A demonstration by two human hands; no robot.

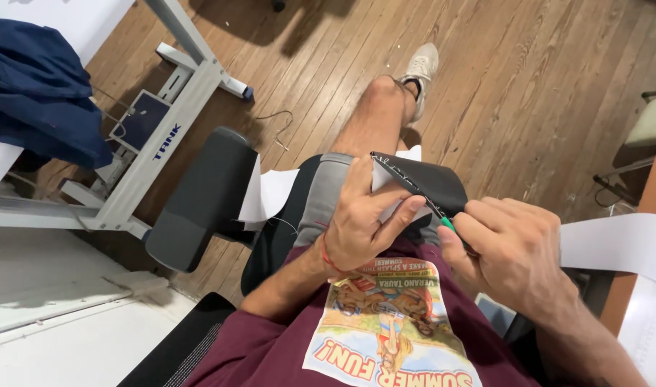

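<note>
Right now, looking down from the head camera, I am sitting in a dark office chair (199, 201) over a wooden plank floor (514, 93), working in my lap. My left hand (364, 226) is closing on a piece of dark fabric (428, 183), thumb on top and fingers curled under, pinching it together with a white layer behind it and keeping the stitched edge taut. My right hand (510, 251) is curling shut around a small green-handled tool (449, 223), probably a seam ripper, though only its tip is showing past my fingers and I cannot be sure. That tip is touching the line of pale stitches along the fabric's edge, just beside my left thumb.

I am judging this to be the stitch-picking step, partway along the seam. The next move is calling for a steady, shallow push of the point under one thread, with my left hand holding tension so the cloth is not getting nicked.

Off to the side, a navy cloth (41, 86) is lying on a white table (77, 21), and white paper (614, 244) is lying near my right arm.
</note>
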